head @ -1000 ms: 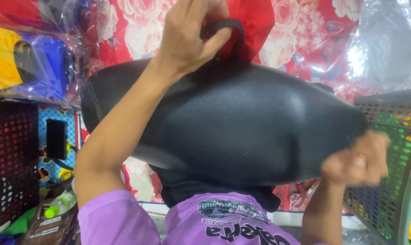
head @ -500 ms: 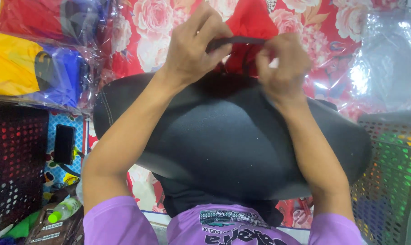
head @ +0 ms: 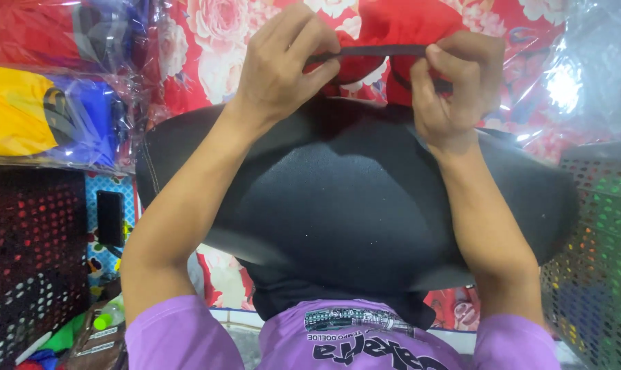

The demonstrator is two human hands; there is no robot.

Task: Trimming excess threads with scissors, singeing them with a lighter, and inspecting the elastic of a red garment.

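Observation:
A large black padded cushion (head: 351, 199) with a textured cover rests against my chest, over a purple shirt (head: 365, 339). Above its far edge my left hand (head: 279, 65) and my right hand (head: 454, 85) each pinch an end of a narrow black strap (head: 382, 50), stretched taut between them. A bunched piece of red cloth (head: 403, 24) sits right behind the strap. My forearms cross the top of the cushion.
Red floral fabric in clear plastic (head: 214, 41) fills the background. Yellow and blue wrapped goods (head: 43, 113) lie at the left. Perforated crates stand at the left (head: 29, 267) and right (head: 598, 260). A black phone (head: 110, 218) stands at the lower left.
My right hand rose from the cushion's lower right edge to the strap at the top. Both hands have pulled the strap out straight between them.

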